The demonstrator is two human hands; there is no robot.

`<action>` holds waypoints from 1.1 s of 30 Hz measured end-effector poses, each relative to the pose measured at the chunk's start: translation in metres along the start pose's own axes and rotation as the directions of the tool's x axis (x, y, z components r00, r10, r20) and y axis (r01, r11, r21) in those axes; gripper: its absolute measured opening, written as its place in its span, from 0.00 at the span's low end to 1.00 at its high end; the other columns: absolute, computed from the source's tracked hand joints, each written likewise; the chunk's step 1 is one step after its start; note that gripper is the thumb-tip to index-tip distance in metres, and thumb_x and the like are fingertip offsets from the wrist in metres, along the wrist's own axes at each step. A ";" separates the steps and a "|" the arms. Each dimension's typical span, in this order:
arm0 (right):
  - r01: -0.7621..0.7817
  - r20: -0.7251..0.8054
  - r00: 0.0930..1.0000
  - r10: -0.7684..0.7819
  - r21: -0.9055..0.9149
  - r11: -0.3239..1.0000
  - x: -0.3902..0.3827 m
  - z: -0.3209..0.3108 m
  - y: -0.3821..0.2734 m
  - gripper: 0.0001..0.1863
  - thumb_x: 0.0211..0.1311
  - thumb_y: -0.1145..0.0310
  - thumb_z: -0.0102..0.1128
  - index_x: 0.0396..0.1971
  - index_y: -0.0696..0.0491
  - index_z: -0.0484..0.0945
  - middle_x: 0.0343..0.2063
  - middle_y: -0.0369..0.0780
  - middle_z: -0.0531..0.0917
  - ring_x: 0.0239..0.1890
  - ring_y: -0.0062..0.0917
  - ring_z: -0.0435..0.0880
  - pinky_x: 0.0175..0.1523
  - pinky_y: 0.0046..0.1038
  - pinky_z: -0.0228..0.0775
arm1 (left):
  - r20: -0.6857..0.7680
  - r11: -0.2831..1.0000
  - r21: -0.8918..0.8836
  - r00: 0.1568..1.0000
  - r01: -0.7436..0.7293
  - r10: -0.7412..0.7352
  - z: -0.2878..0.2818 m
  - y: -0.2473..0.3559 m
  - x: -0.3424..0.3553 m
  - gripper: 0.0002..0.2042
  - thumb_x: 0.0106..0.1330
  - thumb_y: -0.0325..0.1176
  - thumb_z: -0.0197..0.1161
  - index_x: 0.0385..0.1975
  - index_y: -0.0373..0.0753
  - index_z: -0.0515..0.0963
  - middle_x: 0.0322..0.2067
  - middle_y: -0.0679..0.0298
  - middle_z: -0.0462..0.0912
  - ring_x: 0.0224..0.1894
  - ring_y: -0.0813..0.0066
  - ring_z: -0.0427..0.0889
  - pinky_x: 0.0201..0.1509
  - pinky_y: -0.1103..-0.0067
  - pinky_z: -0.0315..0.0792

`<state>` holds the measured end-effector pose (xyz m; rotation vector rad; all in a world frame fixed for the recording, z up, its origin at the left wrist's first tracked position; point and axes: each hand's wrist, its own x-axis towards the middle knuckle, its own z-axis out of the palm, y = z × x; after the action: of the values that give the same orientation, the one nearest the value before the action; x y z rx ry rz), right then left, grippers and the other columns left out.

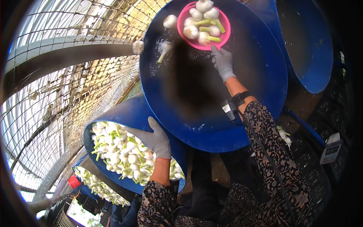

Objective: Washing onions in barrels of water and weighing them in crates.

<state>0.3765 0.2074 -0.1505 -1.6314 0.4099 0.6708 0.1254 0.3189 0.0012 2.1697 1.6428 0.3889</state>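
Several garlic bulbs (191, 32) are held in a pink basket (204, 48), gripped by the right hand (223, 62) over a blue tub (211, 142); the left hand (157, 142) is held, fingers spread, beside heaped garlic (128, 159). Scooping appears in hand; a level lift seems called for.

Blue water-filled barrel (211, 140), loose garlic bulbs (165, 47) afloat

– Anything along the left?
– Square-holed metal wire mesh (94, 84), pale corrugated sheeting (36, 126) behind, a curved dark brown beam (72, 55).
– And lower down?
– A small bright red object (74, 181), too distant to identify.
– On the right?
– Black slotted plastic crates (334, 111), a slim blue bar (304, 126), and a small grey box with a display screen (331, 153).
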 end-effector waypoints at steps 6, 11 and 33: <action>0.219 -0.074 0.965 -0.253 -0.308 0.926 -0.002 -0.019 0.017 0.20 0.59 0.53 0.59 0.21 0.56 0.74 0.17 0.41 0.76 0.21 0.30 0.73 0.31 0.32 0.65 | 0.024 0.998 -0.061 0.999 0.024 -0.022 0.001 0.006 -0.003 0.42 0.65 0.43 0.56 0.66 0.25 0.36 0.66 0.38 0.46 0.68 0.53 0.53 0.69 0.72 0.49; 0.166 -0.126 0.931 -0.342 -0.689 0.705 -0.019 -0.018 0.018 0.22 0.59 0.47 0.53 0.27 0.53 0.77 0.28 0.47 0.82 0.33 0.44 0.79 0.39 0.39 0.68 | -0.005 1.000 0.010 1.000 0.016 -0.016 0.000 -0.004 0.000 0.43 0.65 0.43 0.56 0.66 0.25 0.36 0.66 0.39 0.47 0.67 0.53 0.54 0.69 0.72 0.50; -0.009 0.028 1.000 0.009 -0.031 0.999 -0.041 -0.006 0.023 0.18 0.60 0.53 0.60 0.25 0.55 0.76 0.11 0.30 0.68 0.11 0.12 0.62 0.15 0.17 0.50 | 0.019 1.000 -0.027 1.000 -0.010 0.010 0.001 -0.001 0.001 0.45 0.60 0.43 0.58 0.64 0.21 0.36 0.61 0.34 0.54 0.65 0.47 0.57 0.68 0.69 0.52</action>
<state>0.3322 0.1931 -0.1416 -1.6484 0.3887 0.7087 0.1252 0.3196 0.0003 2.1558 1.6080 0.3897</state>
